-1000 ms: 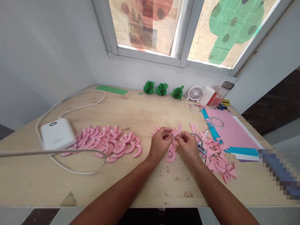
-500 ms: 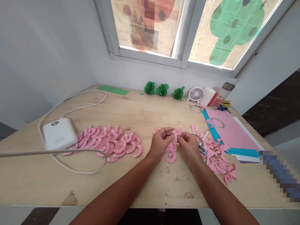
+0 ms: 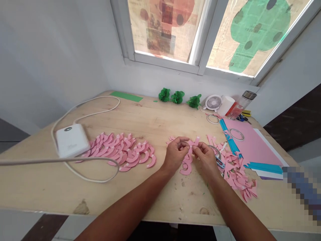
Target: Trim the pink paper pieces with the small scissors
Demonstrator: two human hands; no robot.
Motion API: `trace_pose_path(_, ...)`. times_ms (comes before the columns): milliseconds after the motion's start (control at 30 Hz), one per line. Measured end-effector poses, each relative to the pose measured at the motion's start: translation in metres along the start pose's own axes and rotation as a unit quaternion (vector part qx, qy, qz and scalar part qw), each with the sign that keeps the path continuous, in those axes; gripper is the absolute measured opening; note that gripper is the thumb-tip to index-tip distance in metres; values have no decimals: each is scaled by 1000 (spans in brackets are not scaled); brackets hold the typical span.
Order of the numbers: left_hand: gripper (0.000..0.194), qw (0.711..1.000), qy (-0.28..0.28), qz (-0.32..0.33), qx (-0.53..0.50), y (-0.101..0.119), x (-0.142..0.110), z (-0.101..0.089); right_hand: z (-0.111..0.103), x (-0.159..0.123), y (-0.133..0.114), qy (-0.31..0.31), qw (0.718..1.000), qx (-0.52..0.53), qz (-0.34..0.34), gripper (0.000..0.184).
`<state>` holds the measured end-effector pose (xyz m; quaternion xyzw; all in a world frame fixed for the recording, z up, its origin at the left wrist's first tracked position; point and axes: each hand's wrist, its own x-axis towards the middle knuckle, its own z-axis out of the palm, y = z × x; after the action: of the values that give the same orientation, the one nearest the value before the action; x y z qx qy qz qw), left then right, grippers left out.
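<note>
Between my hands is a curved pink paper cutout [image 3: 194, 142], its far end sticking up past the fingertips. My left hand [image 3: 176, 153] pinches it from the left, with thumb and fingers pressed together. From the other side my right hand [image 3: 206, 158] grips it between thumb and fingertips. Just below the fingers, more curved pink cutouts [image 3: 186, 171] lie on the table, partly covered by my hands. Close to my right hand are scissors [image 3: 220, 162] with light blue on them, half buried in pink paper scraps [image 3: 234, 175].
Overlapping pink paper arcs [image 3: 125, 154] spread to the left, beside a white power bank [image 3: 72, 140] with a looping cable. Green paper ornaments [image 3: 178, 97], a small fan [image 3: 213, 102] and a glass bottle [image 3: 242, 105] stand along the back. Coloured sheets [image 3: 255, 144] lie right.
The camera view has turned slightly, so the whole scene sits a little further right. Both hands keep their hold on the pink cutout, with only slight finger movement.
</note>
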<state>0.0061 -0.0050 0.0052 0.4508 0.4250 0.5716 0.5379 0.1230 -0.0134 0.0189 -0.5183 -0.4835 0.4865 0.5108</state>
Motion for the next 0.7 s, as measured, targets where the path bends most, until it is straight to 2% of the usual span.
trace_pose_path(100,24,998,2,27,50,1,-3,2,0,1,0,7,1000,-9,1,23)
trace_pose_path(200,21,984,35,111,135,6,-8,3,-2,1,1,19,1000,0,10,24)
trace_pose_path(300,25,946,66,234,214,14,-17,4,-3,3,5,15,1000,2,5,24)
trace_pose_path(367,28,918,48,308,246,19,-24,5,-2,3,8,4,1000,5,3,21)
trace_pose_path(433,30,902,22,347,256,24,-29,5,2,2,8,-19,1000,12,3,19)
trace_pose_path(500,30,900,14,357,251,29,-32,3,9,-1,4,-50,999,8,3,17)
trace_pose_path(567,27,911,33,343,225,36,-29,-2,16,-4,-4,-77,997,-16,-5,17)
trace_pose_path(633,24,934,105,295,169,44,-21,-10,22,-8,-13,-99,994,-52,-6,21)
trace_pose_path(700,22,958,159,208,117,50,-10,-20,27,-12,-20,-116,991,-69,7,23)
